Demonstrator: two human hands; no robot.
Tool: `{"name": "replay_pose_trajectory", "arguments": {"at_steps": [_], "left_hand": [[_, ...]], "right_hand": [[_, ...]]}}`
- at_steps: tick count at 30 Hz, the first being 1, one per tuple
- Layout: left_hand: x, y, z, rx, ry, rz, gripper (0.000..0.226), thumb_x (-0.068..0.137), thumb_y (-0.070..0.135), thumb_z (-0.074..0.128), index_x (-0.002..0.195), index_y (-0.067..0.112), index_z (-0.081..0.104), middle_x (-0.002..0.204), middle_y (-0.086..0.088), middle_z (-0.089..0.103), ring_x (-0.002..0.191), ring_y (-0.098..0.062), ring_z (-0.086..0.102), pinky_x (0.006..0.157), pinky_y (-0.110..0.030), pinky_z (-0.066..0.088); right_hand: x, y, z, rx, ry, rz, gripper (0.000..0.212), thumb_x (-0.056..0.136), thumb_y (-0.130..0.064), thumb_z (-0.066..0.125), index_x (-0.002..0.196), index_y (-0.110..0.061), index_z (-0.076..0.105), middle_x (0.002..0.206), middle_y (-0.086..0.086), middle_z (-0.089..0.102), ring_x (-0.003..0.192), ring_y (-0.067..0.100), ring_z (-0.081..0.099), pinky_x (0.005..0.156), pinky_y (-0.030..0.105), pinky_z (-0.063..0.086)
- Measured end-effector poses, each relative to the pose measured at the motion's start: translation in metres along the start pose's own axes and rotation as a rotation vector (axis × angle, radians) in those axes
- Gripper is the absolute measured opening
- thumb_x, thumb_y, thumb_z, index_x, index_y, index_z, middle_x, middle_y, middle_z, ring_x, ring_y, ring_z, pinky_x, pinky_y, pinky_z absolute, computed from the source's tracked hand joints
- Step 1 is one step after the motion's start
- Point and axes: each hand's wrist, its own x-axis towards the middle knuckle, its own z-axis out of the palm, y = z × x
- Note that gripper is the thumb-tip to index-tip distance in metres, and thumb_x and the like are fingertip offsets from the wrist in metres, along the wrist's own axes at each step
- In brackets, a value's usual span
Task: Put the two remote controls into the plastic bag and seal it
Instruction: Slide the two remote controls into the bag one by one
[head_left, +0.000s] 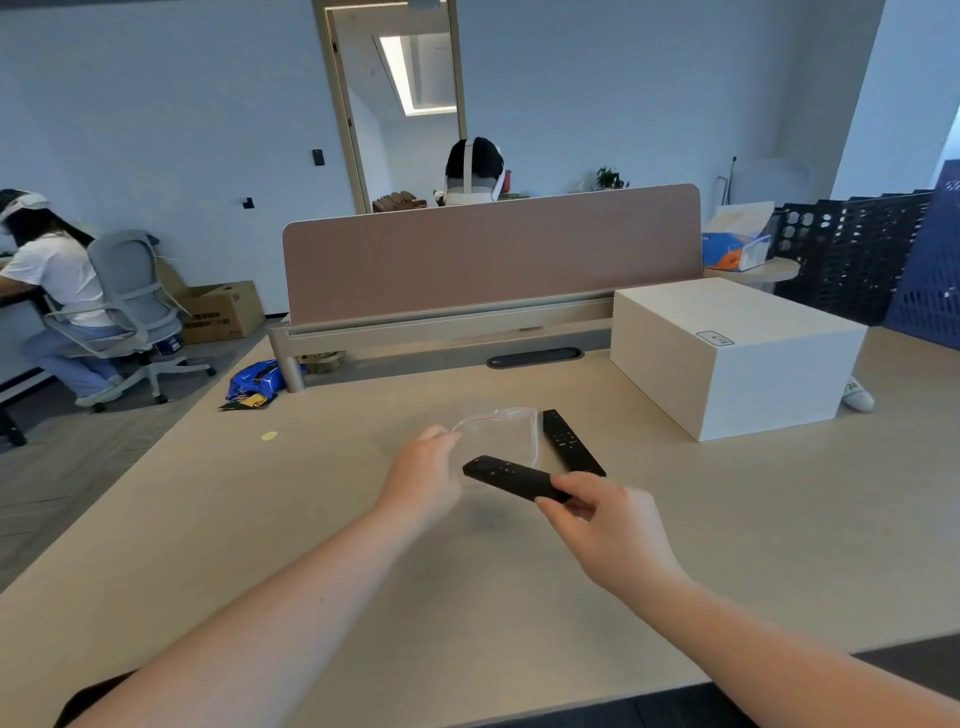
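Note:
A clear plastic bag (506, 434) with a red seal line lies in the middle of the desk. My left hand (423, 475) pinches its near left corner. My right hand (605, 530) grips one black remote control (506, 475) by its near end, holding it just above the desk with its far end at the bag's near edge. The second black remote control (569, 441) lies flat on the desk along the bag's right side, untouched.
A large white box (737, 353) stands at the right of the beige desk (311, 519). A brown divider panel (493, 249) runs across the back. A blue snack packet (257, 382) lies at the far left edge. People sit at other desks beyond.

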Motion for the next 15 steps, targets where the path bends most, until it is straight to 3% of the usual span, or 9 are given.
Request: {"name": "replay_pose_trajectory", "arguments": {"at_steps": [4,10,15], "left_hand": [[-0.007,0.008,0.007,-0.028,-0.006,0.071,0.039,0.084,-0.005,0.043,0.119,0.005,0.059,0.113,-0.014,0.059,0.103,-0.034,0.057,0.086,-0.042,0.050],[-0.007,0.011,0.007,-0.055,-0.040,0.076,0.046,0.072,0.011,0.031,0.104,0.003,0.063,0.106,-0.015,0.060,0.096,-0.034,0.058,0.081,-0.048,0.051],[-0.005,-0.001,0.012,-0.065,-0.057,0.059,0.048,0.073,0.009,0.029,0.106,0.006,0.064,0.108,-0.014,0.060,0.099,-0.033,0.057,0.084,-0.045,0.050]], "right_hand": [[0.019,0.006,0.038,0.013,-0.016,0.039,0.031,0.087,-0.025,0.065,0.114,-0.010,0.067,0.103,0.008,0.072,0.094,0.024,0.065,0.085,0.036,0.053],[0.054,0.003,0.092,-0.087,-0.110,0.020,0.021,0.091,-0.025,0.053,0.102,-0.013,0.066,0.098,0.008,0.070,0.089,0.026,0.063,0.064,0.032,0.040],[0.075,0.002,0.114,-0.150,-0.128,0.047,0.023,0.090,-0.020,0.050,0.107,-0.012,0.064,0.109,0.007,0.069,0.101,0.024,0.063,0.072,0.030,0.044]]}}
